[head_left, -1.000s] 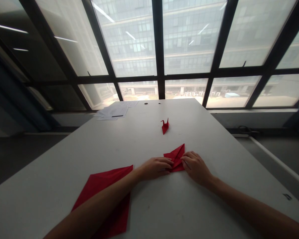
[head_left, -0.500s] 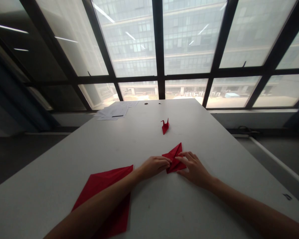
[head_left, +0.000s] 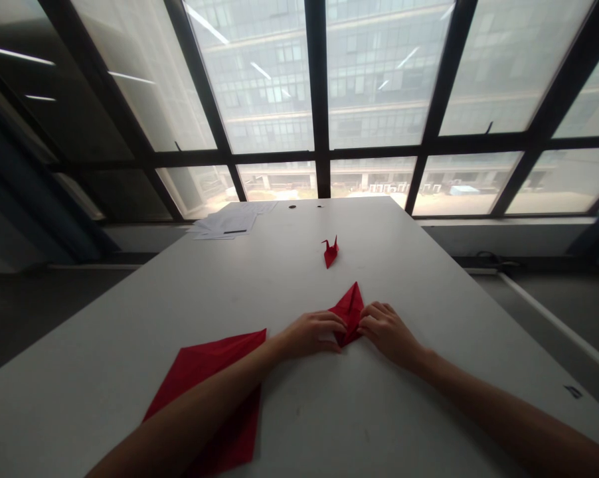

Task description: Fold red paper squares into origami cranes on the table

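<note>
A folded piece of red origami paper [head_left: 350, 313] lies on the white table between my hands, one point aimed away from me. My left hand [head_left: 315, 333] grips its left side, fingers on top and thumb low at the near edge. On the right edge, the fingers of my right hand [head_left: 385, 332] are pinched together on the paper. Farther off stands a finished red paper crane [head_left: 331, 253]. Under my left forearm is a larger sheet of red paper [head_left: 204, 365], partly covered by the arm.
White papers [head_left: 224, 222] with a dark pen [head_left: 235, 232] on them lie at the table's far left. Two small dark spots mark the far end of the white table [head_left: 190, 285]. Tall windows with black frames [head_left: 319, 99] rise beyond it.
My right fingers, spread over the paper before, have closed on its right edge. The right flap is now drawn inward, so the paper looks narrower. My left thumb has come into view.
</note>
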{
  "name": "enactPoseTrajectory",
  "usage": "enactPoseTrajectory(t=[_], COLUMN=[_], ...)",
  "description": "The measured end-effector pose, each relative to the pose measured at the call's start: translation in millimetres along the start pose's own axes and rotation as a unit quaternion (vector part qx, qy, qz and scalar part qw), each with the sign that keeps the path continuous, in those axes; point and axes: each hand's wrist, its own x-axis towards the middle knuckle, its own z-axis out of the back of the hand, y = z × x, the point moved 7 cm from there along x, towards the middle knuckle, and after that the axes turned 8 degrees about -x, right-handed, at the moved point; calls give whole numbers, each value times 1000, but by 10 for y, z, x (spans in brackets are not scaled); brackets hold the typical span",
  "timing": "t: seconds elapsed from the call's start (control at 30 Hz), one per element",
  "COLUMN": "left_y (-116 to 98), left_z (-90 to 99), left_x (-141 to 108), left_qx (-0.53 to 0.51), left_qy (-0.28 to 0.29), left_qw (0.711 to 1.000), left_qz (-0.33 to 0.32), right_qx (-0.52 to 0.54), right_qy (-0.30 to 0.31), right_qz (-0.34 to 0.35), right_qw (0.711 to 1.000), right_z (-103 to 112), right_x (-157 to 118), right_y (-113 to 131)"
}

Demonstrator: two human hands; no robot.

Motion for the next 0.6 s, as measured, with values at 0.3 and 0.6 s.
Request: enactPoseTrajectory(t=[0.3, 0.6], left_y=[-99, -145], left_z=[-11, 39], left_x=[20, 37], left_qx=[95, 108], left_qy=[-46, -96], left_qw=[994, 989], left_qz=[-7, -23], right_qx=[32, 109], right_qy=[-72, -109], right_qz=[3, -26], right_qw=[997, 988], right_z=[112, 93], right_x=[18, 3], right_y=[3, -106])
